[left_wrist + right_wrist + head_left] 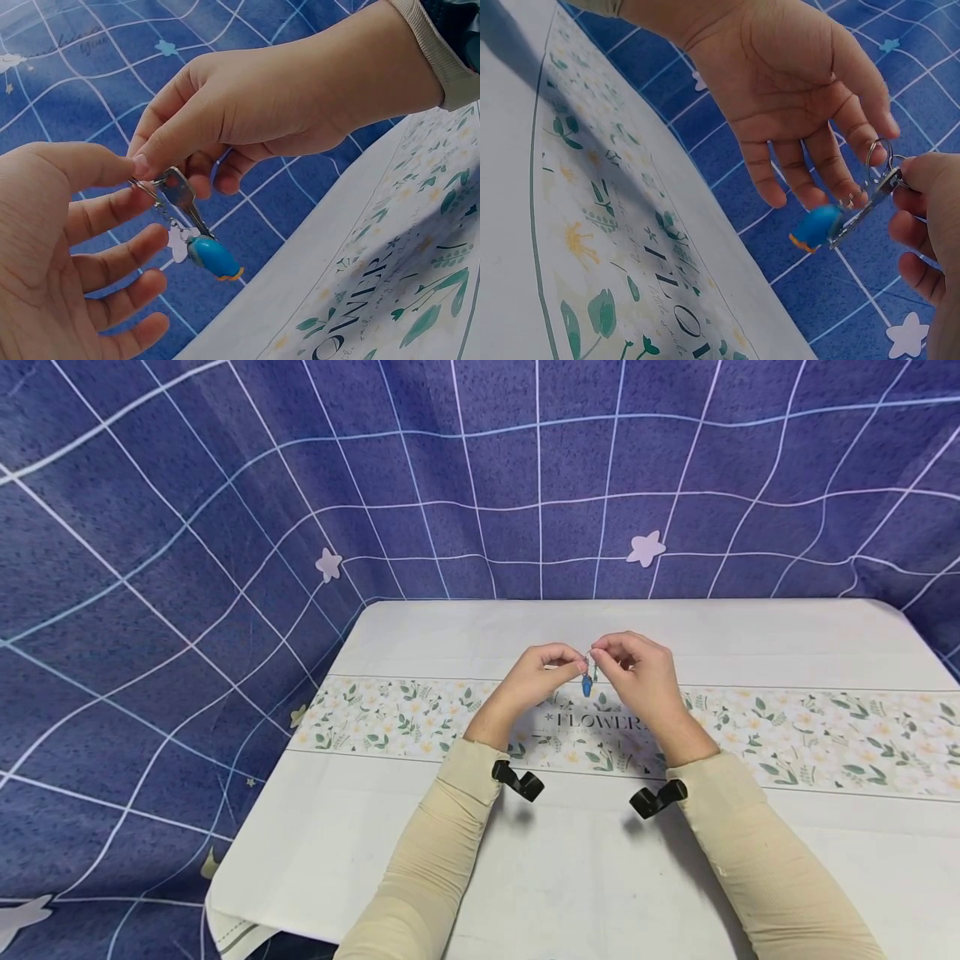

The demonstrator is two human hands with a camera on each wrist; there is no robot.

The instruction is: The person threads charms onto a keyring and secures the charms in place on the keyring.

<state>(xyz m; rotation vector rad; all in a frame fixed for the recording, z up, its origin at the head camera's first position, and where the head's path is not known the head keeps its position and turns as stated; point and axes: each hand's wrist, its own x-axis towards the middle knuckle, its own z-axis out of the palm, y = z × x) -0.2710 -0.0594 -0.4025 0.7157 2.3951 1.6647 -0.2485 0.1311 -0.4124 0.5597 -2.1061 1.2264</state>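
Head view: left hand (542, 677) and right hand (639, 675) pinch keychain (182, 198) over bench (450, 631), toward far edge; weak pinch could drop it.

From here I see a keychain (587, 686) between left hand (538, 677) and right hand (639, 672), above the table (577, 893), curtain (495, 468) behind.

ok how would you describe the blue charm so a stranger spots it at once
Above the white table, find where the left hand and right hand come together. A short chain hangs there beside a key, with the charm at its lower end. Unlike that flat silvery key, the charm is rounded and bright blue with an orange tip.
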